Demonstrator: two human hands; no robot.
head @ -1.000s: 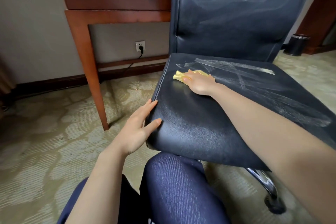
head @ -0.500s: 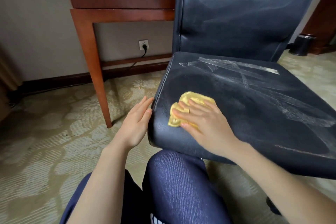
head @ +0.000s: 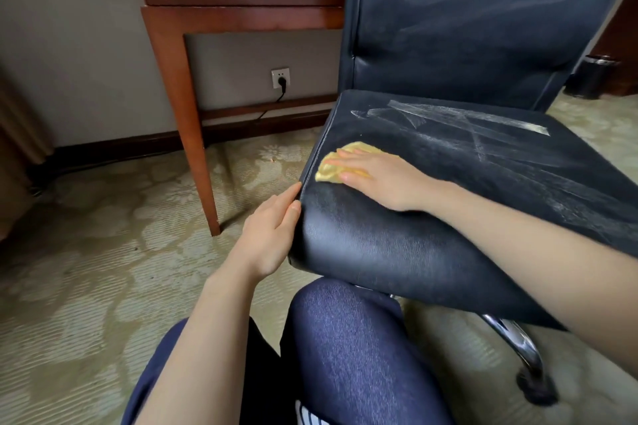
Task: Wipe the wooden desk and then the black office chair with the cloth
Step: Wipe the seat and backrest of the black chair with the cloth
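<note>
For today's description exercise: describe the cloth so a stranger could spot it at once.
Find the black chair beside the wooden desk. On its seat, near the left edge, the right hand lies flat on the cloth. It is the only yellow thing there, crumpled and peeking out from under the fingers.

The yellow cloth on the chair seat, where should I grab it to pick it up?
Grab the bunched folds of the yellow cloth poking out past the right hand, nearest the chair seat's left edge. Probably come from above and pinch: it lies flat, pressed under the palm, so only that rumpled edge gives something to catch.
</note>
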